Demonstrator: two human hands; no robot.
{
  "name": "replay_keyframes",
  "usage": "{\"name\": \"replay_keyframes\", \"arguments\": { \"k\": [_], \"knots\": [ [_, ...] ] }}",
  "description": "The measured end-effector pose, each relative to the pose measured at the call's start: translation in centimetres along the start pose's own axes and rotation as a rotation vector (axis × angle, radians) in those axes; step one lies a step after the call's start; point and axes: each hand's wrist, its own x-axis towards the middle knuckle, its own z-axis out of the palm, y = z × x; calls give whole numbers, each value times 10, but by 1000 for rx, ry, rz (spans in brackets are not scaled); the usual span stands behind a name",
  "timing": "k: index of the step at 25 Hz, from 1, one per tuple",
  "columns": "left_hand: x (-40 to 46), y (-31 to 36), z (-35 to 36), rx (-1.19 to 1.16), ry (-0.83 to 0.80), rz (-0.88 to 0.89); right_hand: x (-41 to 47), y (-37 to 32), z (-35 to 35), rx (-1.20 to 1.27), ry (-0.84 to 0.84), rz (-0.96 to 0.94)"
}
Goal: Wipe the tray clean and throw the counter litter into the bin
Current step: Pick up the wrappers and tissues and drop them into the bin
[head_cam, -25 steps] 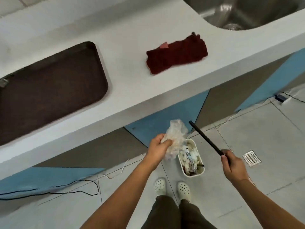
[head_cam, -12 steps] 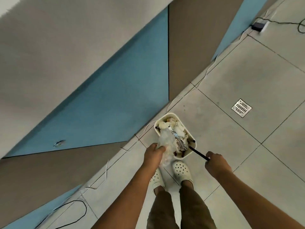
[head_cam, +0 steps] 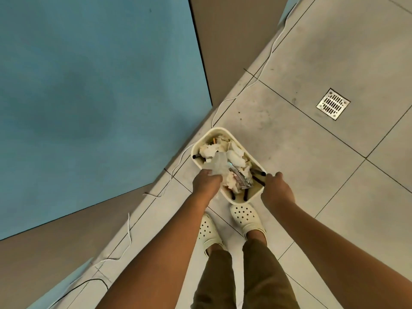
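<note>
Floor: pale grey tiles (head_cam: 334,175) with dark joints, filling the frame from 12 round to 6 o'clock; a square metal floor drain (head_cam: 333,103) sits at 2 o'clock. Cabinet front: a blue panel (head_cam: 89,85) and a taupe panel (head_cam: 227,41) occupy 9 to 12 o'clock. A thin white cable (head_cam: 234,98) runs along the foot of the cabinet. Bin (head_cam: 206,138): cream, rounded-rectangular, standing on the floor just past centre, beside the cabinet foot and just ahead of a pair of cream perforated clogs (head_cam: 245,216); its long axis runs from 10 to 4 o'clock, its open top is heaped with white crumpled litter. Left hand (head_cam: 206,182): fingers curled round a clear plastic wrapper (head_cam: 219,163), held over the bin's near edge. Right hand (head_cam: 277,190): fingers closed on a thin black stick (head_cam: 258,180) at the bin's 4 o'clock corner, the stick's free end pointing into the bin toward 10 o'clock
</note>
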Motion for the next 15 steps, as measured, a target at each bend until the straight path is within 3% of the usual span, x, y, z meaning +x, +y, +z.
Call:
{"name": "replay_keyframes", "arguments": {
  "k": [4,9,15],
  "knots": [
    [26,7,17,72,-14,61,20,1,15,219,-41,37],
    [46,-10,36,363,-14,220,7,14,28,453,28,-134],
    [63,-21,45,844,78,464,26,15,55,269,228,-119]
  ]
}}
